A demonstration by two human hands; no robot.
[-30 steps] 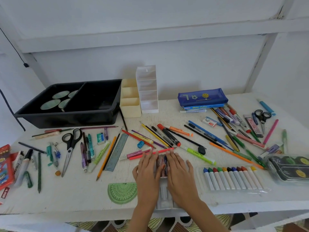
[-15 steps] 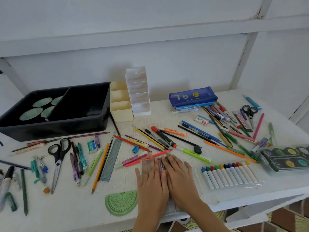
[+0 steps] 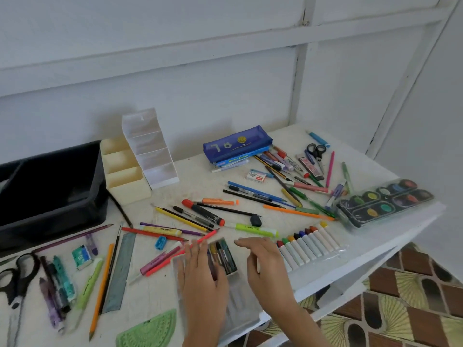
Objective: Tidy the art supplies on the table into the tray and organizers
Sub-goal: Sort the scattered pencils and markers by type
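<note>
In the clear case (image 3: 241,305), coloured sticks (image 3: 223,256)

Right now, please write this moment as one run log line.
left hand: flat on clear pen case | right hand: beside case, fingers relaxed, holds nothing | pens: loose on table

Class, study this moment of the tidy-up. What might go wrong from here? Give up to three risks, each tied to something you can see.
1. The clear case under the left hand reaches the table at its front edge; a careless pull might tip it off, spilling its pens.
2. The paint palette sits right at the table's right-hand edge; a nudge could knock it off.
3. Pink pens lie against the case and may scatter when it moves.
</note>
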